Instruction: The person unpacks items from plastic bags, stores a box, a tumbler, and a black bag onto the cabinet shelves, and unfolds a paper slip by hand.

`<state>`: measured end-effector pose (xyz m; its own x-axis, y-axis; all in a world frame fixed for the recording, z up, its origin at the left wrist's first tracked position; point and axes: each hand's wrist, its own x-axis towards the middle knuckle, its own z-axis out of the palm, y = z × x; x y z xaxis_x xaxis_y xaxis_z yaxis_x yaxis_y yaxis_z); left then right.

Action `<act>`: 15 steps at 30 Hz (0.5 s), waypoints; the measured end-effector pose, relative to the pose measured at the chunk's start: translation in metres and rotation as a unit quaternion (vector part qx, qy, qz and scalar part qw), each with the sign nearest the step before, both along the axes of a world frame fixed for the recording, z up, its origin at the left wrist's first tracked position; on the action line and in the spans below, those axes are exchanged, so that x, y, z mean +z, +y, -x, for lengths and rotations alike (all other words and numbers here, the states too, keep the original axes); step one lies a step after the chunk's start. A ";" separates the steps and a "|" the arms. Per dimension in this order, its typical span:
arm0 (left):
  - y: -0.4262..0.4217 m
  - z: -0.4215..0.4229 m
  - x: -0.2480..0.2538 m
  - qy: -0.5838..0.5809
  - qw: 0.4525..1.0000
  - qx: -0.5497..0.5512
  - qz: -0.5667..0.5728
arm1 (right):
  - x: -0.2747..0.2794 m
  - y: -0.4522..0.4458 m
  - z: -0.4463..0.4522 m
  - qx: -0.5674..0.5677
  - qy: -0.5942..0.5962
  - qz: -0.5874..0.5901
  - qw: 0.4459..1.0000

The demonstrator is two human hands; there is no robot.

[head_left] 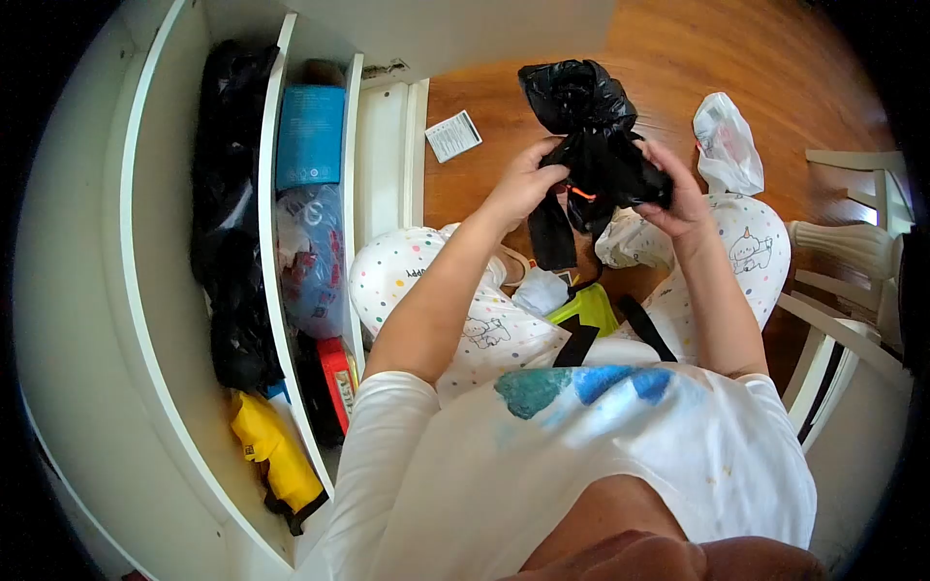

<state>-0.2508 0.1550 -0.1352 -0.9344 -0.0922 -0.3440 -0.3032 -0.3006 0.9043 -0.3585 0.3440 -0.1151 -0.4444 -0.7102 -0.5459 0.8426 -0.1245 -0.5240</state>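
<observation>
Both of my hands hold a black plastic bag (586, 107), bunched in the middle, in front of my knees. My left hand (531, 184) grips its left side, thumb on top and fingers partly hidden. My right hand (683, 194) is wrapped around the right side of the same bag. A small orange strip (580, 194) shows among the black folds. From the bag's lower left hangs a wide black strap (551, 232); where it is attached I cannot tell. Below, between my legs, lie a lime-green item (589, 312) and a crumpled pale bag (541, 292).
On the left, an open cabinet's shelves (273, 194) hold black bags (232, 213), a blue box (311, 136), a clear plastic bag (312, 261), a red item (335, 373) and a yellow bag (276, 450). A white box (453, 137) and a white bag (728, 145) lie on the wooden floor. White chairs (852, 247) stand right.
</observation>
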 end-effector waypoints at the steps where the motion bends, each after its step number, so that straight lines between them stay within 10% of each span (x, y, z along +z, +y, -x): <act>1: 0.000 0.001 0.003 -0.018 0.998 0.047 -0.024 | -0.002 -0.004 0.000 0.036 0.048 0.001 0.998; 5: -0.002 0.002 0.006 0.051 0.982 0.030 -0.177 | -0.028 -0.021 -0.012 0.104 0.167 -0.078 0.977; 8: 0.006 -0.001 0.007 0.019 0.995 -0.027 -0.089 | -0.039 -0.029 -0.030 0.134 0.402 -0.101 0.900; 15: -0.001 0.000 -0.022 -0.008 0.992 0.130 0.000 | -0.033 -0.027 -0.033 0.184 0.421 -0.070 0.885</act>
